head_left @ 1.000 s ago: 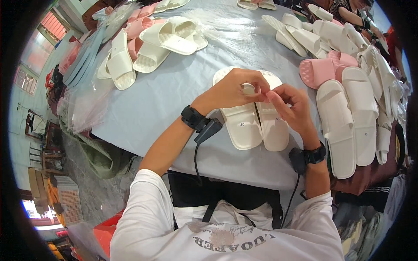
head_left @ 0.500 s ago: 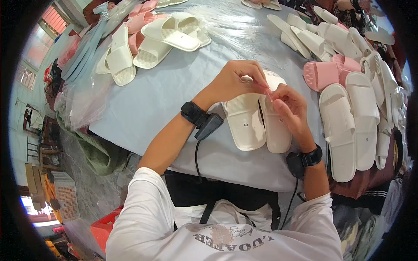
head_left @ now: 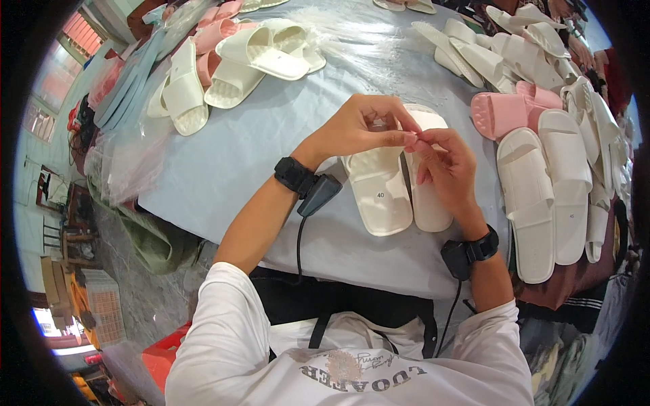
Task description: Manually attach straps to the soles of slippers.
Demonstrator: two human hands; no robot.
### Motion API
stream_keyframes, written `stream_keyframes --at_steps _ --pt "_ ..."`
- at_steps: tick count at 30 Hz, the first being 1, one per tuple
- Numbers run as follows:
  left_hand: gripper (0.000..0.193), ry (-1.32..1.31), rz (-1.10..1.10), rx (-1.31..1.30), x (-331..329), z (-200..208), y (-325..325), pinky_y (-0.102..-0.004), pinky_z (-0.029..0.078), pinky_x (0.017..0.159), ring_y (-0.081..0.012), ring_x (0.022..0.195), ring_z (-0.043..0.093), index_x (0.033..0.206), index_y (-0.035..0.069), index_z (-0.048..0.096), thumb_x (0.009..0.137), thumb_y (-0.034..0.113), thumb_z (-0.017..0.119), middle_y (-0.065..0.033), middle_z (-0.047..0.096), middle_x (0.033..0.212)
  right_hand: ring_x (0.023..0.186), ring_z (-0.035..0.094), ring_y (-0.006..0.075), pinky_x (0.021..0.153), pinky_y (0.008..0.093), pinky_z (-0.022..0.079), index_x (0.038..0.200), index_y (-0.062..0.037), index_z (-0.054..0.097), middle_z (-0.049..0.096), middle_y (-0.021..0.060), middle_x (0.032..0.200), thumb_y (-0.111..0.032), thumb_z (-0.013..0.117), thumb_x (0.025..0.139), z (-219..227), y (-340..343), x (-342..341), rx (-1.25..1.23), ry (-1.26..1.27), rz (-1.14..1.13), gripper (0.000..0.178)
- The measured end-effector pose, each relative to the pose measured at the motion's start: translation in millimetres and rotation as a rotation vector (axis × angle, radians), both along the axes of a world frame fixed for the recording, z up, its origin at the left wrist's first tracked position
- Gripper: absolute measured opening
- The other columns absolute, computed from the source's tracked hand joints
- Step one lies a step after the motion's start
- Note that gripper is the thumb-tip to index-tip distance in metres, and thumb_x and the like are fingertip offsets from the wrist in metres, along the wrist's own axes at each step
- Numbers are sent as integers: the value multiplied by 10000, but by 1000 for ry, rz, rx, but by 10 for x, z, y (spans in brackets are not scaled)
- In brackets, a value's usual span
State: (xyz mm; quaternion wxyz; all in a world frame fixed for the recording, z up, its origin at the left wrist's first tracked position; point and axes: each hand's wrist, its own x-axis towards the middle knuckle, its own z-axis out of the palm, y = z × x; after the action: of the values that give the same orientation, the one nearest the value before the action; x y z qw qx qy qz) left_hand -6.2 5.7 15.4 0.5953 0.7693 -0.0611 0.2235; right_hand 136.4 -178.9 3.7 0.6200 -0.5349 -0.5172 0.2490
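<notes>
A pair of white slippers lies side by side on the grey-blue table cover, the left slipper in fuller view than the right slipper. Above their straps, my left hand and my right hand meet at the fingertips. Both are closed in a pinch; whatever sits between the fingers is too small to make out. My hands hide much of the straps and part of the right slipper. Each wrist carries a black band with a small box and a cable.
White slippers and pink slippers pile up along the right side. More white slippers lie at the far left, beside clear plastic bags. Crumpled clear film covers the far middle of the table cover.
My hands have drawn closer, so the fingertips now touch. My right hand has turned inward and covers more of the right slipper. The slippers under them have barely shifted.
</notes>
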Motion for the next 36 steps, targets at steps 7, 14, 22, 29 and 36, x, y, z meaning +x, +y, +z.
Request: stream_keyframes --at_steps 7,14,22,29,36 --pt "113 -32 -6 -73 45 22 -75 -212 457 694 -41 821 596 1062 23 739 954 52 753 -1 702 943 636 643 78 478 236 484 1097 5 667 739 85 977 -88 699 1007 34 -15 -33 25 62 -107 134" --pt "105 52 44 -171 16 72 -68 -203 474 695 -28 816 603 1083 35 709 991 85 716 25 674 897 591 617 55 493 228 473 1087 24 673 764 69 882 -111 704 1007 -7 0 10 -12 -56 -93 160" --pt "142 34 63 -121 49 8 -79 -210 477 707 -22 825 594 1102 33 698 990 113 732 20 670 916 654 617 31 545 205 456 1072 27 666 728 18 857 -112 684 1020 -7 -16 25 -66 -52 -114 150" --pt "174 47 9 -143 45 27 -82 -214 502 766 -40 855 610 1095 4 694 988 133 740 14 682 946 670 543 8 553 200 399 1051 16 666 659 -18 861 -96 678 1018 -19 -17 31 33 -127 -134 117" --pt "171 64 -23 -144 24 59 -93 -234 527 809 -62 900 637 1078 -3 710 981 133 746 -14 704 994 699 571 18 580 206 452 1043 9 663 664 -14 882 -77 655 1023 -9 -34 24 47 -163 -121 89"
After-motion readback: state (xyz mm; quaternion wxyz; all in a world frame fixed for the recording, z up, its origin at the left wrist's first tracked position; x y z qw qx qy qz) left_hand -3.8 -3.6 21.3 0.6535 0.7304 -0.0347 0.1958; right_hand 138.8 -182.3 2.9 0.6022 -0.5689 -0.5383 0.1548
